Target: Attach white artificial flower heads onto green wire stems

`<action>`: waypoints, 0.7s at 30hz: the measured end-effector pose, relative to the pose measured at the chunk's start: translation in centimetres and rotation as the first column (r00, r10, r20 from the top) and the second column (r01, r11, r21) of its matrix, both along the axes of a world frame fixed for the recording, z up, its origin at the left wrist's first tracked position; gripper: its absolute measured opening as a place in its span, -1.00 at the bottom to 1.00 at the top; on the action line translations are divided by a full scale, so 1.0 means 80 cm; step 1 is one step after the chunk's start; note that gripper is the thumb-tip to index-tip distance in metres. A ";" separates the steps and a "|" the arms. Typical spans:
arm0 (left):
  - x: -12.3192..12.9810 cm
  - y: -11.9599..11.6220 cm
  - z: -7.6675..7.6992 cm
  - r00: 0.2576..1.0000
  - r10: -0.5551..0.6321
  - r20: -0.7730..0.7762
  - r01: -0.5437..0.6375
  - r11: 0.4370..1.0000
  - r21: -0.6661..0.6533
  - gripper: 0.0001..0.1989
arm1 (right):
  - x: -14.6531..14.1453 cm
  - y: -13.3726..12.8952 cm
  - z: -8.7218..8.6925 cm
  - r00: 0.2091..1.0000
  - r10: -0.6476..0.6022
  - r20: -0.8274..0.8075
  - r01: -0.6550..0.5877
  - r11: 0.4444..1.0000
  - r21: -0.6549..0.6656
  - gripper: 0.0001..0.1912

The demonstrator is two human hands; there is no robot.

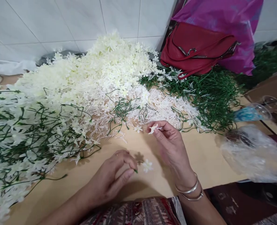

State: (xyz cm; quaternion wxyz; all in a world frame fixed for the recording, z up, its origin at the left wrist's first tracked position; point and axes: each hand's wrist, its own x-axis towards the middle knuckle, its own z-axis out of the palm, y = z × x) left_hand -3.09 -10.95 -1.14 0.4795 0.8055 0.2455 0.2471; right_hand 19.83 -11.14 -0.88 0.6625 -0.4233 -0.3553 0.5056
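Between the thumb and index finger of my right hand [170, 140] is a small white flower [153, 128], with a thin white piece sticking out beside it. My left hand [119, 170] pinches a green stem tip [136, 171] low over the table [199, 153]. Just right of those fingertips is another white flower [147, 166], slightly blurred. A single white flower [137, 128] lies at the edge of the pile of thin white pieces [164, 107]. Green stems [121, 109] lie on that pile. Silver bangles circle my right wrist.
White flowers [101, 65] are heaped along the tiled wall; flowers with green stems [35, 134] cover the left. Green stems [218, 97] pile at the right, below a red handbag [199, 47] and purple bag [236, 18]. A clear plastic bag [253, 153] and cup [253, 113] are further right.
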 end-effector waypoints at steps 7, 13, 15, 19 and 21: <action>0.022 0.032 -0.013 0.900 0.429 0.076 -0.378 0.856 -0.353 -0.82 | -0.005 0.000 -0.006 0.959 0.267 0.098 -0.245 0.950 -0.191 -0.85; 0.020 0.031 -0.018 0.867 0.476 0.145 -0.368 0.809 -0.458 -0.78 | -0.015 0.003 -0.009 0.938 0.320 0.135 -0.286 0.932 -0.223 -0.89; 0.019 0.030 -0.017 0.869 0.472 0.150 -0.354 0.804 -0.479 -0.80 | -0.017 0.004 -0.007 0.936 0.323 0.140 -0.287 0.930 -0.229 -0.91; 0.018 0.030 -0.017 0.879 0.457 0.140 -0.347 0.811 -0.470 -0.87 | -0.020 0.003 -0.005 0.932 0.323 0.166 -0.281 0.931 -0.234 -0.94; 0.018 0.030 -0.017 0.881 0.452 0.140 -0.351 0.823 -0.447 -0.90 | -0.020 0.003 -0.005 0.926 0.335 0.175 -0.291 0.928 -0.232 -0.94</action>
